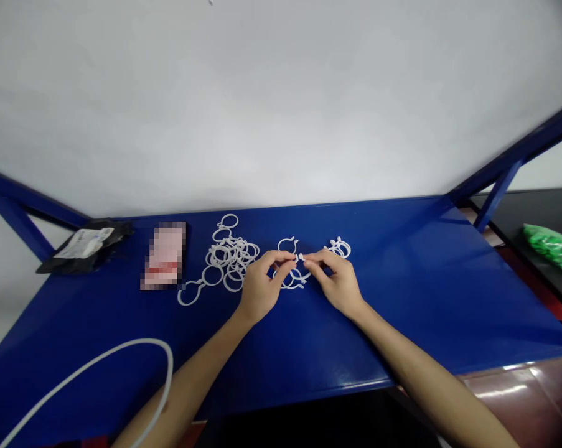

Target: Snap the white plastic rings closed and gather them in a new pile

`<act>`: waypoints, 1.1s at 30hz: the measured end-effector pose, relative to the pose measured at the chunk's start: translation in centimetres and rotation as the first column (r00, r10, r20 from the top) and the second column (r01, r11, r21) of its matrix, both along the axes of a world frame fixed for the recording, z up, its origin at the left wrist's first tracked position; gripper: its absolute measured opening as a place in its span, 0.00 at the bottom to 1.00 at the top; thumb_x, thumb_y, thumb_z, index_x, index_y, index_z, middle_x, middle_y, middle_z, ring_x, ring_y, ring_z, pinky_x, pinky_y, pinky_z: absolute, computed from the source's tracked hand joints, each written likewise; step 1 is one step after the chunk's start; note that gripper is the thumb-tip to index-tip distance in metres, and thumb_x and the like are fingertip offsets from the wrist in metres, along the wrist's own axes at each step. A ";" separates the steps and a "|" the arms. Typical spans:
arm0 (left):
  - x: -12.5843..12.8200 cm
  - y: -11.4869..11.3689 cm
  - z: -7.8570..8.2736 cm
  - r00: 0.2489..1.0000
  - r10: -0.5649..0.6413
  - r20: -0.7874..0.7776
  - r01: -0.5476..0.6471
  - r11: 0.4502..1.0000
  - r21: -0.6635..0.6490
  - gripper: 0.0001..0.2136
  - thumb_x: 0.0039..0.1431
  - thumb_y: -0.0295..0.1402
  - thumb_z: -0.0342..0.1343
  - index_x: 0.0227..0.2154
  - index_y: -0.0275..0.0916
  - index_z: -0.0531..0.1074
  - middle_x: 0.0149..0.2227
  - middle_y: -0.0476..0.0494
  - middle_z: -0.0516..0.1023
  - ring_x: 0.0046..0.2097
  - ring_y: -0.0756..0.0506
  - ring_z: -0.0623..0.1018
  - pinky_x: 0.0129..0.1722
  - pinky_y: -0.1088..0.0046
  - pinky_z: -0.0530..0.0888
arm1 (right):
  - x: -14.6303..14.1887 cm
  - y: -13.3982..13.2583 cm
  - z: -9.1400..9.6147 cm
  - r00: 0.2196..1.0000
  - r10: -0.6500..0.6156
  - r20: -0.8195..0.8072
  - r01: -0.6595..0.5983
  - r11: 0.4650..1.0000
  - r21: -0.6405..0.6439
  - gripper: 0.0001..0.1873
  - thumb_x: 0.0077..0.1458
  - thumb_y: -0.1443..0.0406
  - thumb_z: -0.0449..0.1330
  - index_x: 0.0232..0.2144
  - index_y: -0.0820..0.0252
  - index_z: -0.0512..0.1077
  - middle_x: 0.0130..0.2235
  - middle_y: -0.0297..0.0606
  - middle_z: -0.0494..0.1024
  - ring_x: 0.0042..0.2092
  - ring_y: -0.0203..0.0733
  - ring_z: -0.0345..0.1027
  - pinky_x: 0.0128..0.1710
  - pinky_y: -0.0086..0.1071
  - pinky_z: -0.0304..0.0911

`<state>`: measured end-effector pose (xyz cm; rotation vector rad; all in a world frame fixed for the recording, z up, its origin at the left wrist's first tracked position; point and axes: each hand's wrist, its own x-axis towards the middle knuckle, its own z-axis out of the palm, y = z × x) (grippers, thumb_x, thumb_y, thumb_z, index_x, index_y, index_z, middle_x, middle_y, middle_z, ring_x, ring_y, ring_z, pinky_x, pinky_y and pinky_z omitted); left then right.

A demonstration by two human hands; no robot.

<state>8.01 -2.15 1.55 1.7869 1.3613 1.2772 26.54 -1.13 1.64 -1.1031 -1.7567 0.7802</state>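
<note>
Containers: a black plastic package (117, 239) with a white label (84, 242) lies well to the left of the left hand (266, 280); its contents cannot be seen. Well to the right of the right hand (334, 277), a crinkled green bundle (552, 247) rests on a black surface (495, 218); whether it is a bag cannot be told.

Hands and rings: both hands are narrowed to a thumb-and-finger pinch, their fingertips nearly meeting. Between them is a white ring (301, 257), its small ends gripped from either side; whether both ends belong to one ring is unclear. Loose rings (292, 287) lie on the blue table (416, 280) below and between the hands. A tangled heap of rings (234, 254) spreads just left of the left hand, and a small cluster (341, 247) sits just beyond the right hand. A pixelated rectangular object (165, 255) lies left of the heap. Nearer the viewer than the left hand, a white cable (122, 343) curves across the left forearm.
</note>
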 end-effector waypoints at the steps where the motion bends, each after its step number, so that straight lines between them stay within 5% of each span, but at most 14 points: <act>1: 0.0 0.0 0.0 0.999 -0.010 0.045 0.013 0.998 -0.056 0.04 0.63 0.33 0.60 0.39 0.43 0.78 0.36 0.48 0.82 0.36 0.48 0.80 0.38 0.70 0.77 | 0.0 -0.1 0.0 1.000 0.010 0.004 -0.010 1.000 0.006 0.08 0.64 0.60 0.60 0.38 0.55 0.78 0.33 0.36 0.79 0.32 0.38 0.70 0.35 0.34 0.66; 6: 0.0 -0.4 0.4 0.996 -0.006 0.087 0.017 0.992 -0.121 0.05 0.62 0.34 0.61 0.37 0.44 0.81 0.34 0.48 0.82 0.35 0.48 0.80 0.38 0.70 0.77 | -0.2 -0.4 0.0 0.999 0.032 0.013 -0.032 0.999 0.016 0.09 0.65 0.59 0.59 0.36 0.57 0.76 0.33 0.37 0.78 0.33 0.38 0.71 0.36 0.34 0.67; 12: 0.4 -0.6 0.4 0.994 -0.016 0.108 0.027 0.995 -0.099 0.09 0.61 0.33 0.62 0.44 0.45 0.81 0.35 0.48 0.82 0.33 0.50 0.78 0.36 0.71 0.76 | -0.2 -0.5 0.0 1.000 0.001 0.014 -0.002 0.998 0.070 0.07 0.64 0.61 0.60 0.34 0.57 0.74 0.32 0.36 0.77 0.31 0.37 0.70 0.34 0.33 0.66; 19: 0.4 -0.5 0.1 0.992 -0.061 0.113 0.061 0.998 0.005 0.06 0.61 0.29 0.62 0.39 0.45 0.82 0.38 0.47 0.83 0.39 0.48 0.79 0.40 0.69 0.77 | 0.1 -0.4 -0.2 0.996 0.083 0.044 -0.089 0.979 0.182 0.04 0.64 0.66 0.60 0.37 0.57 0.75 0.33 0.36 0.76 0.34 0.39 0.70 0.35 0.34 0.67; 28: 0.7 -0.5 -0.2 0.996 -0.086 0.002 0.084 0.983 0.163 0.06 0.63 0.27 0.60 0.39 0.43 0.80 0.38 0.48 0.82 0.39 0.48 0.78 0.38 0.69 0.77 | 0.7 -0.4 -0.5 0.972 0.081 0.223 -0.153 0.932 0.329 0.09 0.67 0.68 0.55 0.40 0.58 0.76 0.33 0.39 0.76 0.34 0.41 0.67 0.35 0.35 0.66; 33: 0.5 -0.1 -0.5 0.951 -0.023 -0.310 0.098 0.969 0.229 0.10 0.66 0.28 0.55 0.48 0.39 0.75 0.40 0.45 0.81 0.42 0.45 0.76 0.45 0.62 0.75 | 1.4 0.7 -0.5 0.946 -0.075 0.315 -0.048 0.930 0.365 0.10 0.67 0.66 0.56 0.46 0.56 0.77 0.38 0.40 0.78 0.39 0.42 0.70 0.41 0.37 0.68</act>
